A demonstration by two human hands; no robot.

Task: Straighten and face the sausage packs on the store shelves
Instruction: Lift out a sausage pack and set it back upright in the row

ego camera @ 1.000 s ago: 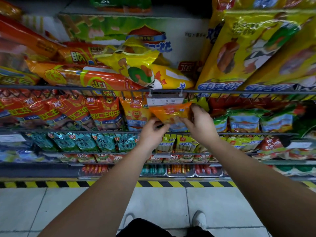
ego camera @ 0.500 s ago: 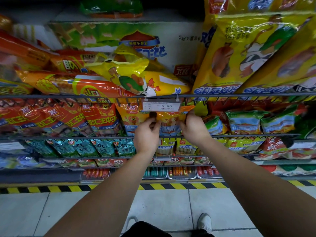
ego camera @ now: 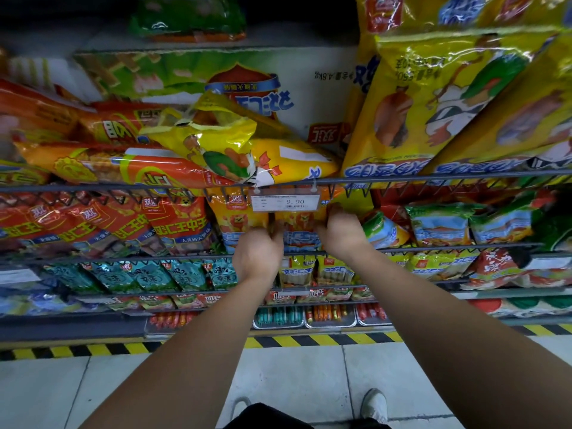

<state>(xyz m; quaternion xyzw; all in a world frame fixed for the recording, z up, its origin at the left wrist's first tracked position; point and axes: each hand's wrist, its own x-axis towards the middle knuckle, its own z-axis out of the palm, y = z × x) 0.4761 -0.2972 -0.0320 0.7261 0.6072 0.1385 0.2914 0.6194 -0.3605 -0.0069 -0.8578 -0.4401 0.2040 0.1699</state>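
Note:
An orange sausage pack (ego camera: 299,227) with a blue band stands upright on the second wire shelf (ego camera: 433,247), just under the 9.90 price tag (ego camera: 285,202). My left hand (ego camera: 257,252) grips its left edge and my right hand (ego camera: 340,229) grips its right edge; the fingers are curled behind the pack and partly hidden. A matching orange pack (ego camera: 236,217) stands beside it on the left. Red packs (ego camera: 175,222) fill the row further left.
Green and blue packs (ego camera: 441,224) stand to the right. Large yellow bags (ego camera: 433,100) and a crumpled yellow bag (ego camera: 223,140) lie on the shelf above. Teal packs (ego camera: 148,275) and trays of loose sausages (ego camera: 329,314) sit lower. A hazard-striped edge (ego camera: 309,340) borders the tiled floor.
The orange pack went from lying sideways in both hands in front of the shelf to standing upright in the row under the price tag. Both hands moved forward with it.

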